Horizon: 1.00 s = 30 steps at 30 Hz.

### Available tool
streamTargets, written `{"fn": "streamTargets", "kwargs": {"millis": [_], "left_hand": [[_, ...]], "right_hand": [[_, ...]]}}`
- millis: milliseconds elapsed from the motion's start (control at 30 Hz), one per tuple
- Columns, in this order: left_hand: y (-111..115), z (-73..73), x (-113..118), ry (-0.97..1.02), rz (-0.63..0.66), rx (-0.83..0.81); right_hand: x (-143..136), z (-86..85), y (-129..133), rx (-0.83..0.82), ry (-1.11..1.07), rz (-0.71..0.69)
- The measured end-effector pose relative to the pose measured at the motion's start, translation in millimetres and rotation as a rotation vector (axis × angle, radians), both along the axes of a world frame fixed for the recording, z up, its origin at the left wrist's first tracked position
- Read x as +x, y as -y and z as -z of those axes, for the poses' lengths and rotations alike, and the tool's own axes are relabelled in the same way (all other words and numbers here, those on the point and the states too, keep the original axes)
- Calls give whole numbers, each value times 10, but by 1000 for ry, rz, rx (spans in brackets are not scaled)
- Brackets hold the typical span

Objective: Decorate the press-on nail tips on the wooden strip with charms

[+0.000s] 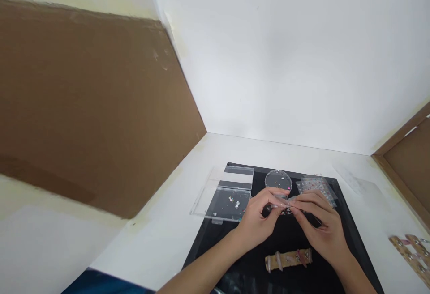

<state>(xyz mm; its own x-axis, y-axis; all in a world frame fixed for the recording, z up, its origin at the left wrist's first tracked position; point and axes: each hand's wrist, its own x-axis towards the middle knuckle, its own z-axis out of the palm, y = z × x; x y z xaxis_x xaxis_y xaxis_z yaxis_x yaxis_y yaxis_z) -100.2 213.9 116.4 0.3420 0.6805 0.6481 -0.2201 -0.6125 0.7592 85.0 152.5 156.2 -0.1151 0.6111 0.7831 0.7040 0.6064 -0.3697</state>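
My left hand [264, 211] and my right hand [320, 222] meet above a black mat [255, 249]. Both are closed, their fingertips pinching a small clear plastic piece [284, 201] whose kind I cannot make out. Just behind them lies a round clear dish [278, 179] with tiny shiny bits in it. Left of my left hand a clear plastic case [231, 218] lies open, with small silvery gems inside. A sheet of small gem-like dots [317, 186] is beyond my right hand. In front of the hands, a tan strip [288, 259] carries several long nail-shaped pieces.
A white table [161, 222] surrounds the mat, with a white wall [285, 61] behind it. Brown panels stand at the left [94, 106] and right [410, 159]. Clear plastic sheeting [366, 191] and more tan strips with nail-shaped pieces [411, 253] lie at the right.
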Motion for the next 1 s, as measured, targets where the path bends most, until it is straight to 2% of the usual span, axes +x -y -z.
{"fn": "streamTargets", "kwargs": {"millis": [133,367,500,567,700,767,867,1000], "left_hand": [[-25,4,-21,-36,57,-86],[-92,79,-25,-43,262,-395],[-112,90,-62,-7,312,-469],[-102,50,-96,-12,294,-441],[-64,-98,-156,-156,94,-89],[-48,-164,-159,-153,35,3],[-30,-206,-129,-102,2,-53],[-12,-192,-78,-70,-9,-155]], "right_hand": [[41,-19,9,-59,13,-10],[87,68,-19,-51,17,81],[81,90,-13,-95,-4,73],[74,76,-1,-111,-14,51],[66,37,32,-102,-39,22],[61,23,48,-95,-51,7],[42,15,65,-87,-69,-1],[10,18,82,-84,-92,17]]}}
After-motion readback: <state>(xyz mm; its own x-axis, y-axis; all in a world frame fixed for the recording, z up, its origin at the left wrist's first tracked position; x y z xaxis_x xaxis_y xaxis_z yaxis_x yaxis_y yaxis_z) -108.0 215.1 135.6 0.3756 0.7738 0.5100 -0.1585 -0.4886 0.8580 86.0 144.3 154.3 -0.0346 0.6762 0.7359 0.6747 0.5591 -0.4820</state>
